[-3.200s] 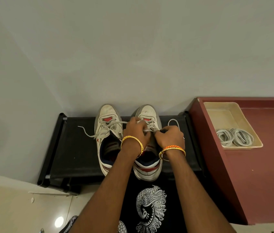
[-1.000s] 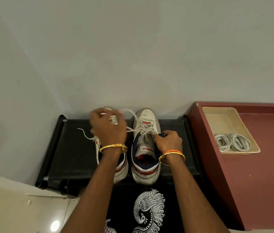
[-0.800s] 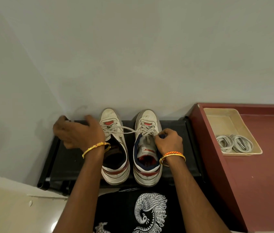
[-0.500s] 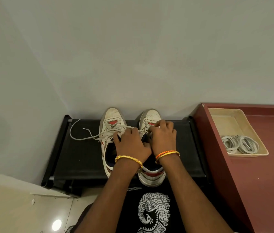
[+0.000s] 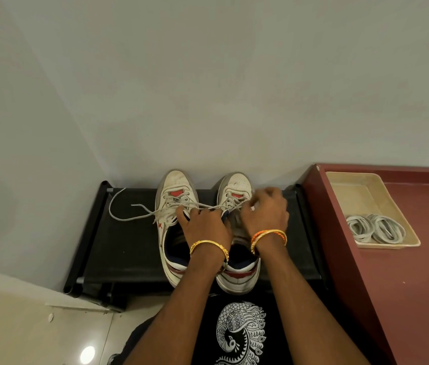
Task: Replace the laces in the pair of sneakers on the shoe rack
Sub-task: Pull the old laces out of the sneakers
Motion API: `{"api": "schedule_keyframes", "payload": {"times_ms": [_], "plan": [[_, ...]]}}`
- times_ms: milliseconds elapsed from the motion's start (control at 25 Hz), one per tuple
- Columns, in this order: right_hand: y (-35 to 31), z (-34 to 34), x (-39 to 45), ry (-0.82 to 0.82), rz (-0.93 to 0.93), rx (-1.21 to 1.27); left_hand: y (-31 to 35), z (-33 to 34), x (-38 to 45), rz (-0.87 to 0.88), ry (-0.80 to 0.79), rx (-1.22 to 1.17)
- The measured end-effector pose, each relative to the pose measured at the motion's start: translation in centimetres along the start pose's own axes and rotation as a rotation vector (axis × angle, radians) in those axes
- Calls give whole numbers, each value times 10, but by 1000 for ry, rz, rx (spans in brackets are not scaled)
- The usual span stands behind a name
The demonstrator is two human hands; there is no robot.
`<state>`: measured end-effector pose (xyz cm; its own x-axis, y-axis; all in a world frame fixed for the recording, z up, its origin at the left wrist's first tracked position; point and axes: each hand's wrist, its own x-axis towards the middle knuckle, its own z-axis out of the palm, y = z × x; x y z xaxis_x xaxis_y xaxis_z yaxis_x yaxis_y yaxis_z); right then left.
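Observation:
Two worn white sneakers stand side by side on the black shoe rack, toes to the wall. The left sneaker is laced. A loose grey-white lace trails from the right sneaker across the left one onto the rack. My left hand rests between the two sneakers, fingers curled at the right sneaker's tongue. My right hand pinches the lace at the right sneaker's eyelets; its fingers look blurred.
A dark red cabinet stands right of the rack. On it sits a beige tray holding coiled white laces. Grey walls close in behind and to the left. A tiled floor lies lower left.
My right hand has moved right and up along the right sneaker's eyelets, pulling at the lace. The loose lace end lies further out on the rack than 1 s ago.

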<state>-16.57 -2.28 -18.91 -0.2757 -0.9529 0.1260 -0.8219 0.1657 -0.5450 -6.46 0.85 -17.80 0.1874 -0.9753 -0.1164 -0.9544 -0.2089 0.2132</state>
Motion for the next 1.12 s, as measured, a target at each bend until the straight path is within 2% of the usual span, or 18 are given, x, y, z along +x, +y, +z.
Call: {"api": "schedule_keyframes", "payload": {"times_ms": [40, 120, 200, 280, 360, 400, 480, 520, 600, 720, 840, 920, 1120], "plan": [[5, -4, 4, 68, 122, 143, 0, 0, 0, 3, -3, 5], [16, -8, 13, 92, 441, 429, 1, 1, -1, 4, -9, 6], [20, -10, 18, 8, 724, 683, 1, 1, -1, 2, -6, -1], [19, -15, 19, -99, 814, 854, 1, 1, -1, -4, -2, -13], [11, -24, 18, -174, 707, 897, 1, 0, -1, -4, 5, -20], [8, -27, 16, -185, 531, 813, 1, 0, -1, -2, 7, -21], [3, -24, 8, -222, 55, 313, 1, 1, -1, 6, 11, -24], [-1, -20, 3, -264, -118, 45, 0, 2, 0, 9, 12, -22], [-9, -8, 0, -381, -224, -240, -1, 2, 0, 10, 12, -20], [-15, -3, 1, -427, -149, -233, -1, 3, 0, 9, 12, -26], [-7, -4, 1, -388, -62, -48, -1, 2, -1, 11, 12, -13], [-2, -14, 3, -346, 42, 180, -1, 2, 0, 12, 2, -3], [8, -53, 22, -109, 511, 1148, 0, 1, -1, 11, 6, -19]]}}
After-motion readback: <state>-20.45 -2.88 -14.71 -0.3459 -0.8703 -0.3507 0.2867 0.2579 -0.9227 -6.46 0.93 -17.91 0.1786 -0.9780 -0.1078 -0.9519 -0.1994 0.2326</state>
